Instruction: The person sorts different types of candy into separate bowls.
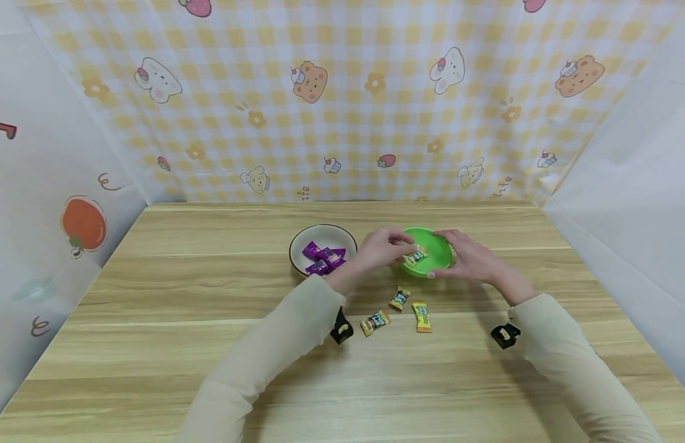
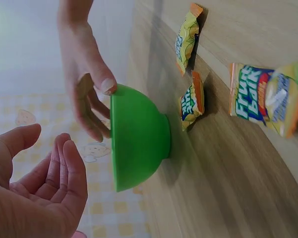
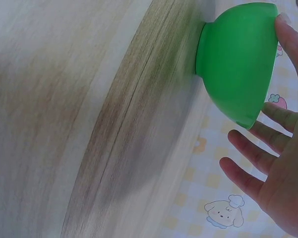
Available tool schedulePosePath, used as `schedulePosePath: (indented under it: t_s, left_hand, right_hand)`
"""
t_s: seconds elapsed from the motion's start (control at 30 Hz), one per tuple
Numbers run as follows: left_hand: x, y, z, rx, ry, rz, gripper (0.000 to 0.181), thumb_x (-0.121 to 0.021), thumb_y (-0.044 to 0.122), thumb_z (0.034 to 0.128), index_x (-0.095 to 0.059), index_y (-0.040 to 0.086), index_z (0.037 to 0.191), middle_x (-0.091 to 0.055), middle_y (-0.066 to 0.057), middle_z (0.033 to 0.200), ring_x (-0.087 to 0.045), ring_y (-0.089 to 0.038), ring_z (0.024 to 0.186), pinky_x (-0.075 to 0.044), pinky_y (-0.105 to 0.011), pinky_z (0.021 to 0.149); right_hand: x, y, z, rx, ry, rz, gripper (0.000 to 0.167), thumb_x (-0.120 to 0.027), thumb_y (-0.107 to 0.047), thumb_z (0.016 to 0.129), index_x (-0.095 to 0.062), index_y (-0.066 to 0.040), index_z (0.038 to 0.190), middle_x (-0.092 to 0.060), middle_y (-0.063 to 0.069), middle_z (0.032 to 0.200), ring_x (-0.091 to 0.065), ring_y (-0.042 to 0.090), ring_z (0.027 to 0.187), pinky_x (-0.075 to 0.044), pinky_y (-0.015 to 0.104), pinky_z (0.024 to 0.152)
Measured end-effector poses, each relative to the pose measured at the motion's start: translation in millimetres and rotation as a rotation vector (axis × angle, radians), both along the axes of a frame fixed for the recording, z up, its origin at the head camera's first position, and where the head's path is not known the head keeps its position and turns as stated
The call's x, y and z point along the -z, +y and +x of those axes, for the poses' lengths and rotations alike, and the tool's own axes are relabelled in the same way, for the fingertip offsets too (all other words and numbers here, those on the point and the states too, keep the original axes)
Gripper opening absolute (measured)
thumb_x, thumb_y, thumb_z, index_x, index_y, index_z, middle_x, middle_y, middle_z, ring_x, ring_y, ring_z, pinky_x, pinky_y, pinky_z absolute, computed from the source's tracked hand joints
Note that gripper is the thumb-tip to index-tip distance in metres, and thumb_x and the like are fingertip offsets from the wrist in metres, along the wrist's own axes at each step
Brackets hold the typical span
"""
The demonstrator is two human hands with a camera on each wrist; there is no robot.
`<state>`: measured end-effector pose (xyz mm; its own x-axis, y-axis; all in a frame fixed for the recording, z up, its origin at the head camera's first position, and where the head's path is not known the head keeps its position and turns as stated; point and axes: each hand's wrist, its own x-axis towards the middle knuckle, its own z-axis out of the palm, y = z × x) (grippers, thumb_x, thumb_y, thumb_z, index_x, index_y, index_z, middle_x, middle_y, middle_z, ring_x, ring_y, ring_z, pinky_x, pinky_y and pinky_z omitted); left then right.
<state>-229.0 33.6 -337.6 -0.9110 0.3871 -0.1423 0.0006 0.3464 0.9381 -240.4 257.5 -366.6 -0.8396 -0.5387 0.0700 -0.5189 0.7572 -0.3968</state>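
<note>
And the left hand (image 1: 382, 247) hangs half-open, gripping nothing, while the right hand (image 1: 475, 257) holds the green bowl (image 1: 439, 246) by its rim, one yellow candy (image 1: 416, 256) inside, purple packets (image 1: 332, 257) seemingly done in the white bowl (image 1: 333, 232), three loose candies (image 1: 422, 317) left on the surface (image 1: 209, 271)!

Bright, soft light in the head view; hazier pictures from the wrists.
In the head view, light is even, with a pale sheen on the wooden table (image 1: 397, 381) at lower centre and a soft shadow beside the right sleeve (image 1: 566, 360) at lower right. In the left wrist view, the upper left is washed out, while the large print on the yellow wrapped sweet (image 2: 268, 96) at right is legible. The right wrist view is duller: the table's grain looks smeared at left, and a blurred shadow lies below the green bowl (image 3: 240, 59).
</note>
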Motion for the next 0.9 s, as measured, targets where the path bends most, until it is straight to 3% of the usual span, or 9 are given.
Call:
schedulePosePath:
  t_s: [0.17, 0.3, 0.4, 0.6, 0.73, 0.9]
  left_hand:
    - [-1.0, -20.3, 10.3, 0.033, 0.022, 0.01, 0.023, -0.063, 0.017, 0.0824, -0.062, 0.004, 0.102, -0.06, -0.011, 0.083, -0.06, -0.027, 0.077, -0.051, -0.03, 0.061]
    - [7.4, -34.4, 23.6, 0.103, 0.027, 0.003, 0.02, -0.064, 0.014, 0.0815, -0.062, 0.002, 0.097, -0.06, -0.01, 0.08, -0.059, -0.024, 0.072, -0.051, -0.033, 0.061]
    - [16.1, -44.1, 36.4, 0.159, 0.053, -0.058, 0.018, -0.065, 0.015, 0.0807, -0.063, 0.004, 0.095, -0.06, -0.005, 0.077, -0.058, -0.019, 0.068, -0.05, -0.03, 0.059]
    - [30.7, -59.3, 56.9, 0.263, 0.186, -0.243, 0.021, -0.067, 0.02, 0.0792, -0.063, 0.007, 0.095, -0.06, 0.005, 0.075, -0.057, -0.01, 0.066, -0.046, -0.022, 0.061]
    - [39.4, -65.3, 62.4, 0.317, 0.297, -0.356, 0.023, -0.068, 0.021, 0.0773, -0.064, 0.006, 0.094, -0.059, 0.007, 0.072, -0.054, -0.004, 0.065, -0.044, -0.019, 0.06]
    - [47.7, -67.5, 65.6, 0.345, 0.344, -0.429, 0.022, -0.07, 0.022, 0.0758, -0.063, 0.007, 0.091, -0.055, 0.009, 0.069, -0.05, -0.004, 0.063, -0.041, -0.019, 0.059]
  right_hand:
    - [0.7, 0.3, -0.4, -0.006, 0.017, -0.007, 0.09, -0.071, -0.051, 0.065, -0.035, 0.002, 0.129, -0.042, 0.021, 0.123, -0.04, 0.035, 0.11, -0.037, 0.051, 0.084]
    - [-0.1, -0.5, 0.8, 0.002, 0.018, -0.002, 0.091, -0.071, -0.051, 0.065, -0.035, 0.002, 0.129, -0.042, 0.021, 0.123, -0.04, 0.036, 0.111, -0.036, 0.052, 0.086]
    - [-0.6, -1.3, 1.6, 0.007, 0.017, -0.001, 0.091, -0.071, -0.052, 0.065, -0.035, 0.002, 0.129, -0.042, 0.021, 0.123, -0.039, 0.036, 0.111, -0.036, 0.052, 0.086]
    - [-1.8, -2.2, 1.0, 0.0, 0.011, 0.019, 0.093, -0.07, -0.054, 0.065, -0.034, 0.002, 0.13, -0.041, 0.022, 0.125, -0.038, 0.037, 0.113, -0.035, 0.053, 0.087]
    - [-2.4, -1.8, 0.2, -0.004, 0.011, 0.034, 0.093, -0.069, -0.055, 0.065, -0.034, 0.003, 0.13, -0.041, 0.023, 0.124, -0.038, 0.037, 0.112, -0.035, 0.053, 0.086]
    - [-2.3, -1.5, 0.4, -0.002, 0.006, 0.045, 0.094, -0.068, -0.055, 0.066, -0.034, 0.003, 0.13, -0.04, 0.023, 0.124, -0.038, 0.038, 0.112, -0.035, 0.053, 0.086]
